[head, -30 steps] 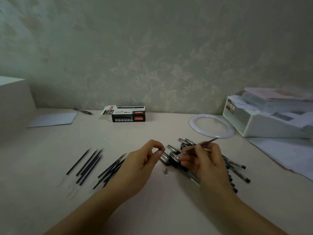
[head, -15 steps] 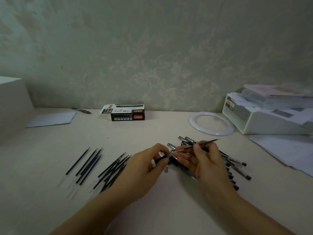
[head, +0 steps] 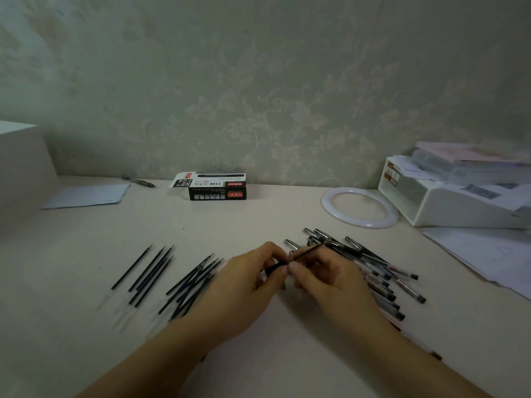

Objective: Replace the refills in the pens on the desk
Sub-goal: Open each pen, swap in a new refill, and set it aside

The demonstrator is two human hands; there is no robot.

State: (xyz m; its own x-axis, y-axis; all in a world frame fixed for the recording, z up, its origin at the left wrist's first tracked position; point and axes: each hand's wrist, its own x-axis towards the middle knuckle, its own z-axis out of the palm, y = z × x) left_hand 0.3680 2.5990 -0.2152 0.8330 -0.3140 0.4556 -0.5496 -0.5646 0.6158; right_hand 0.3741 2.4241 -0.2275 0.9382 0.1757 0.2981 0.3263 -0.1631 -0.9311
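Above the pale worktop (head: 258, 219), the left hand (head: 247, 285) pinches a short black pen part (head: 274, 268) while the right hand (head: 330, 278) grips a thin dark refill (head: 309, 252), its long axis slanting up-right, near end meeting that part between both hands.

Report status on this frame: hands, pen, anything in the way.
Left hand pinching dark pen piece. Right hand pinching thin refill, meeting it above the desk. Nothing in the way.
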